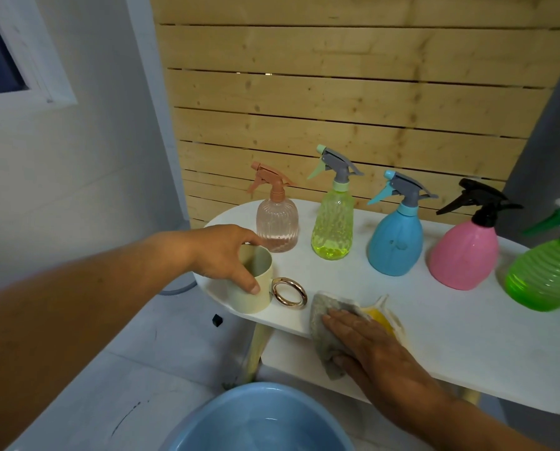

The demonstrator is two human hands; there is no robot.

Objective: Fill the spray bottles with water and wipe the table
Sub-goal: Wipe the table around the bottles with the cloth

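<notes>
Wiping stage: five spray bottles stand capped along the back of the worktop [434, 336].

Right hand [379, 356] lies flat, fingers straight and together, pressing the cloth [324, 323] onto the near edge, apparently to wipe. Left hand [221, 253] curls its fingers over the rim of the cream mug [255, 288], probably steadying or shifting it clear. Blue basin [259, 421] sits below; pink ribbed bottle [277, 227] shows little water.

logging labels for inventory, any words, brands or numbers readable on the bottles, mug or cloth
No readable text anywhere in the head view.
The five spray bottles show no label or print.
The mug in the left hand is plain.
The cloth under the right hand carries no writing.
</notes>
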